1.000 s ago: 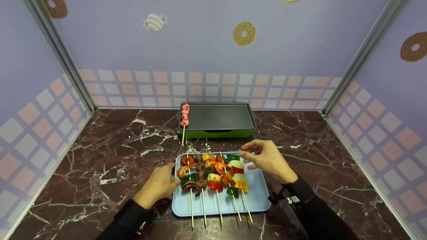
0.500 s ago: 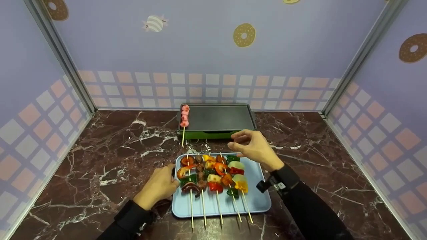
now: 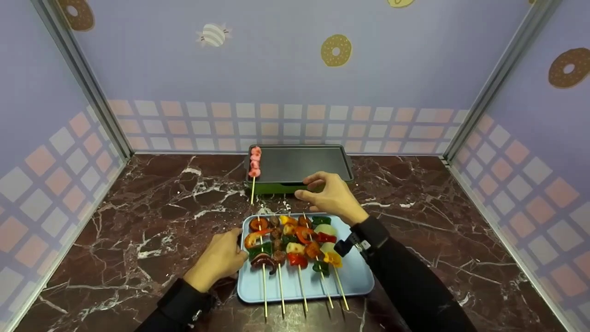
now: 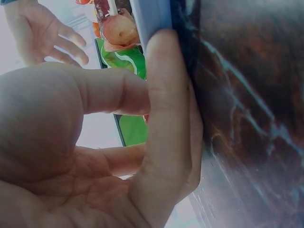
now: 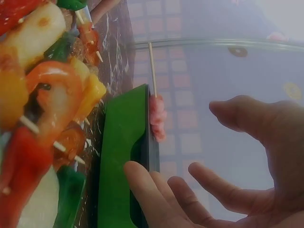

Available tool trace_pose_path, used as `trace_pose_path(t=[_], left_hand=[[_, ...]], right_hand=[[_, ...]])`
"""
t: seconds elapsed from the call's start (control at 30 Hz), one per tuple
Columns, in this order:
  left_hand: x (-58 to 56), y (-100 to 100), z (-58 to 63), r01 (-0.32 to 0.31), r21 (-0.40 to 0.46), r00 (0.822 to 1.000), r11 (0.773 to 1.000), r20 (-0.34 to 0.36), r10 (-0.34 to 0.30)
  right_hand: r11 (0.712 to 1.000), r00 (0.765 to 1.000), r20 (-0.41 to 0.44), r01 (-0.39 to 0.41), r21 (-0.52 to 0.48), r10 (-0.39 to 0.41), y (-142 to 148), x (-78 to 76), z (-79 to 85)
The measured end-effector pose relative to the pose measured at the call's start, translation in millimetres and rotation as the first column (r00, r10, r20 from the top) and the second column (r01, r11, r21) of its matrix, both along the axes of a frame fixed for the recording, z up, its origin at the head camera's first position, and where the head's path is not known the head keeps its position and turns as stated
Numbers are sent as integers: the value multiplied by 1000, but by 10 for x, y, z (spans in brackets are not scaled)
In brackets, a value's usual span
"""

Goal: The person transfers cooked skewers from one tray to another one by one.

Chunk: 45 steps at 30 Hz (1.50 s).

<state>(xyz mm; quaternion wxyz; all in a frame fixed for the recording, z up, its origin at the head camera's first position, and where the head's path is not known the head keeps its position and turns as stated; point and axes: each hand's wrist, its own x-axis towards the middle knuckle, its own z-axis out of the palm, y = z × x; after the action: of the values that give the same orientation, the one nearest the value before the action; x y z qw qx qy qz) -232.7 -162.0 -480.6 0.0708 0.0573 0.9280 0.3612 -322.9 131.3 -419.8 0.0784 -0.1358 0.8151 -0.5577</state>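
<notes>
In the head view my left hand (image 3: 217,254) grips the left rim of a light blue tray (image 3: 354,276). The left wrist view has thumb and fingers closed at the tray's edge (image 4: 151,16). Several skewers of vegetables, meat and shrimp lie side by side on the tray, among them one with a yellow pepper piece (image 3: 333,259); their sticks overhang the near rim. My right hand (image 3: 333,196) hovers above the tray's far edge, before the green-sided griddle (image 3: 304,163). Its fingers are loosely bent and apart, holding nothing, as the right wrist view confirms. A pink skewer (image 3: 255,162) rests on the griddle's left end.
The dark marble counter (image 3: 152,221) extends around the tray and griddle. A purple patterned wall (image 3: 276,69) rises directly behind the griddle, and side panels close in the left and right.
My right hand has moved left and away from me, from the tray's right side to before the griddle's front. The left hand stays at the tray's rim; the skewers have not moved.
</notes>
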Motion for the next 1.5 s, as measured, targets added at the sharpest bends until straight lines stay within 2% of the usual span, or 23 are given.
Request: trace_pose_path(t=[0.33,0.53,0.83,1.0,1.2,1.5], left_hand=[[-16,-6,-12,-11,0,1000,1000,25,11],[-14,-6,-8,-13,-3,999,1000,37,13],[-22,0,-14,-4,4,1000,1000,25,4],[-14,-22,-10,9,-43,1000,999,-16,-9],[-13,-16,-12,10,-7,1000,1000,0,-10],[-22,-17,-19,-2,5,1000,1000,-4,2]], right_hand=[[999,1000,-7,20,44,-19,-287,-172,36],[999,1000,-1,-10,43,10,-420,-254,-6],[999,999,26,-37,-9,37,-606,-345,-66],[998,998,39,-44,-46,46,-709,-392,-92],[996,997,79,-11,-94,18,-828,-424,-141],[990,993,115,-9,-144,26,-1009,-437,-186]])
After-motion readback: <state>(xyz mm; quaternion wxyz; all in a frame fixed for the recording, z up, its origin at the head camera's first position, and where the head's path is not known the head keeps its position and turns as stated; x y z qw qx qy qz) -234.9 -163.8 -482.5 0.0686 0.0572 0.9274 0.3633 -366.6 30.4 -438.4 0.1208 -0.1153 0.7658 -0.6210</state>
